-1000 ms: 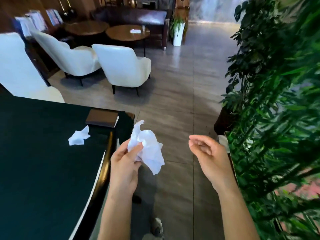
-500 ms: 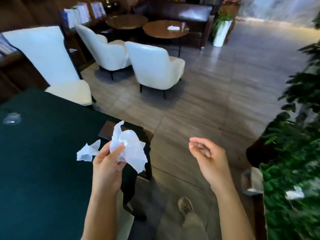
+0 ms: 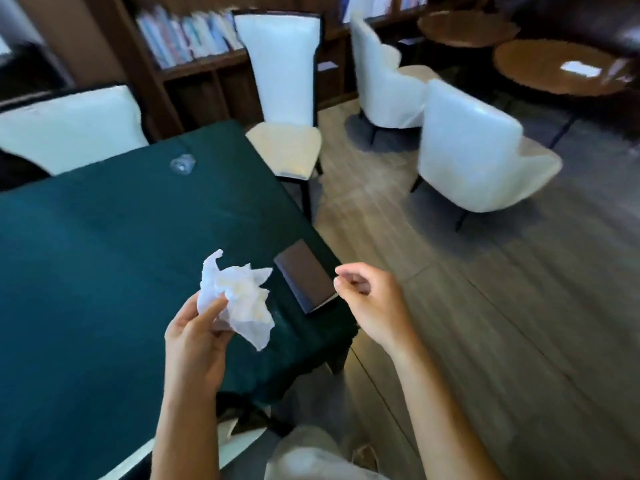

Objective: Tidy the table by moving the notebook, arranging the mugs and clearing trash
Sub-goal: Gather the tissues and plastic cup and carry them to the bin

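My left hand (image 3: 194, 344) is shut on a crumpled white tissue (image 3: 239, 299), held above the near right part of the dark green table (image 3: 104, 254). A dark notebook (image 3: 304, 278) lies flat at the table's right corner, just right of the tissue. Beyond the table edge, beside the notebook, my right hand (image 3: 370, 306) hovers with its fingers curled in and nothing in them. A crumpled piece of clear plastic (image 3: 182, 164) lies at the far side of the table. No mugs are in view.
White high-backed chairs (image 3: 282, 81) (image 3: 69, 129) stand at the table's far side. A white armchair (image 3: 474, 157) sits on the wooden floor to the right, with round wooden tables (image 3: 554, 67) behind it. A bookshelf (image 3: 187, 39) lines the back wall.
My view has swung left, away from the green plant and onto the table. Both hands now sit near the notebook corner. The small tissue that lay on the table is out of sight.
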Demonstrator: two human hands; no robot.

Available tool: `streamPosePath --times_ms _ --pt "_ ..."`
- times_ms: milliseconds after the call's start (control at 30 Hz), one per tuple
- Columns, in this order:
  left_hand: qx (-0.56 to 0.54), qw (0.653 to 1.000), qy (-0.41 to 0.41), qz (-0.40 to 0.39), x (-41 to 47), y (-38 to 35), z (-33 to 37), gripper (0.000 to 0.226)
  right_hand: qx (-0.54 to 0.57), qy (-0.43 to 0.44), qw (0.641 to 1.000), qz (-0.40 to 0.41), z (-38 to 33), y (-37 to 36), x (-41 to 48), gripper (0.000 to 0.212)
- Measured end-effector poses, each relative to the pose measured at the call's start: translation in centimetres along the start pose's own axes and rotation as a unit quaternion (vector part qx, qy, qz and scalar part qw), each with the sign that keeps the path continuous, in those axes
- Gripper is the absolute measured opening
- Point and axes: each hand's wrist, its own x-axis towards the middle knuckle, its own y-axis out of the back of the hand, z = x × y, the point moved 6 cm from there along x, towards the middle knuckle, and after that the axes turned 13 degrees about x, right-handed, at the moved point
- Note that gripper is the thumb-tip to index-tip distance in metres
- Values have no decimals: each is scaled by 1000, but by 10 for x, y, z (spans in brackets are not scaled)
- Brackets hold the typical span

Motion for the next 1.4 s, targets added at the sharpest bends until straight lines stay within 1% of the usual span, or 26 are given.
streamPosePath --times_ms 167,300,433,500,567,667,767,833,867,933,967,1033,1100,1200,1400 --pt "-29 995 26 94 11 31 -4 15 -82 1 988 -128 12 -79 65 20" --pt "-43 989 37 138 40 46 -3 12 -137 0 967 -216 28 -153 111 31" --pt "-72 984 37 158 77 54 3 12 -237 2 926 -293 60 -217 148 56" --pt "-80 983 37 163 95 57 8 12 -273 -19 907 -321 83 -241 162 63" --pt "-81 982 39 169 112 57 13 16 -332 -38 874 -353 107 -258 167 70" --pt "-86 982 38 166 134 56 23 18 -374 -31 837 -398 125 -273 167 77" --pt "-88 979 46 176 153 58 25 18 -408 -12 812 -417 137 -283 175 71" --pt "-94 978 52 179 165 61 25 16 -418 8 799 -433 143 -289 184 61" --pt "-97 977 56 181 171 61 24 15 -421 20 789 -447 145 -292 189 52" --pt "-102 974 61 190 181 63 22 12 -421 26 778 -465 142 -297 198 27" --pt "-105 973 63 196 186 63 21 12 -411 10 780 -472 138 -298 205 23" --pt "-109 971 67 202 194 60 18 12 -360 -42 792 -491 128 -302 222 26" --pt "-114 969 72 208 202 55 14 14 -318 -65 807 -493 115 -307 248 19" --pt "-125 963 80 226 225 43 14 17 -304 -13 829 -469 90 -326 316 26" --pt "-137 953 68 260 312 21 35 14 -309 110 857 -397 27 -405 481 22"
